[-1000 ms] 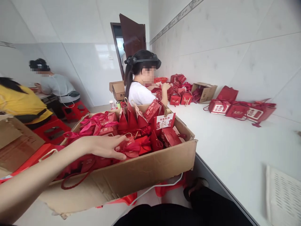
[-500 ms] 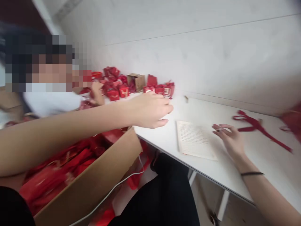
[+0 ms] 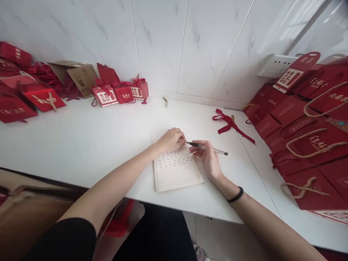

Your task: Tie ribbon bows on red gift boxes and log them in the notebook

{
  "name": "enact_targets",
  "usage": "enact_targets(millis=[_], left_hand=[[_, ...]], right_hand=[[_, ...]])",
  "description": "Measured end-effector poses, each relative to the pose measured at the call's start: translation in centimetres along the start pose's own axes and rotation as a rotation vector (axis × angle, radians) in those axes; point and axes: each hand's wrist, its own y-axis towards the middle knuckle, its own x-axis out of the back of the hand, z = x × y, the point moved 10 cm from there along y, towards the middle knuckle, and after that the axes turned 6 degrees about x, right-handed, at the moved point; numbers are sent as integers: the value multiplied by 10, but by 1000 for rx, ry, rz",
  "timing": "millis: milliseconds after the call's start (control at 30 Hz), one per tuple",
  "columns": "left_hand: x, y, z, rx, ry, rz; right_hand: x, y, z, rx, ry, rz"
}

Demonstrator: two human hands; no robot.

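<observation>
A notebook page (image 3: 179,178) with lines of handwriting on its upper part lies on the white table. My right hand (image 3: 209,159) grips a clear pen (image 3: 220,151) with a black front end, which points left. The pen is held above the page's upper right. Close to its tip, my left hand (image 3: 172,139) rests at the top edge of the page with its fingers curled together. Whether those fingers hold something small, I cannot make out. Right of the hands lies a dark red ribbon (image 3: 231,124).
Red gift boxes with rope handles (image 3: 307,145) are stacked at the right, by a white power strip (image 3: 276,65). Small red boxes (image 3: 125,93) and an open cardboard box (image 3: 81,78) stand along the wall at left. A small gold piece (image 3: 165,101) lies near the wall.
My view has swung right. My left hand has come from over the table's left part to the notebook. My right hand has moved over the page and now plainly shows the pen.
</observation>
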Motion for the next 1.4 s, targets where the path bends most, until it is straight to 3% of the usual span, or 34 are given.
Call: enact_targets(millis=[133, 300, 400, 567, 700, 933, 1400], left_hand=[[-2, -7, 12, 24, -106, 41], [-1, -14, 9, 15, -51, 71], [-1, -15, 5, -2, 6, 59], [-2, -15, 4, -4, -28, 55], [-1, -15, 5, 0, -53, 54], [-1, -15, 6, 9, -112, 57], [-1, -14, 6, 18, -130, 63]], right_hand=[[-1, -4, -16, -128, -40, 12], [4, -10, -16, -205, 8, 53], [4, -9, -9, -167, -164, 128], [11, -3, 5, -51, -379, 66], [9, -5, 9, -34, -404, 74], [-5, -15, 3, -71, -358, 250], [-7, -13, 7, 8, -586, 263]])
